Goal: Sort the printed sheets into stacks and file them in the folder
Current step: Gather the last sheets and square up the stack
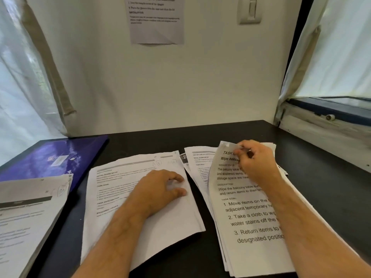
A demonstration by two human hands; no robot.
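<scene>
Three piles of printed sheets lie on a black table [220,133]. My left hand [160,189] rests on the middle stack [120,197], fingers loosely bent. My right hand [255,161] pinches the top edge of a large-print sheet [249,213] headed "Wipe balcony", lifting it off the right pile [200,163]. A blue folder [54,157] lies at the far left. Another stack of sheets [26,207] overlaps the folder's near part.
A white wall stands behind the table with a printed notice [156,21] and a light switch [250,11] on it. Curtains hang at both sides. A window sill [329,121] runs along the right edge.
</scene>
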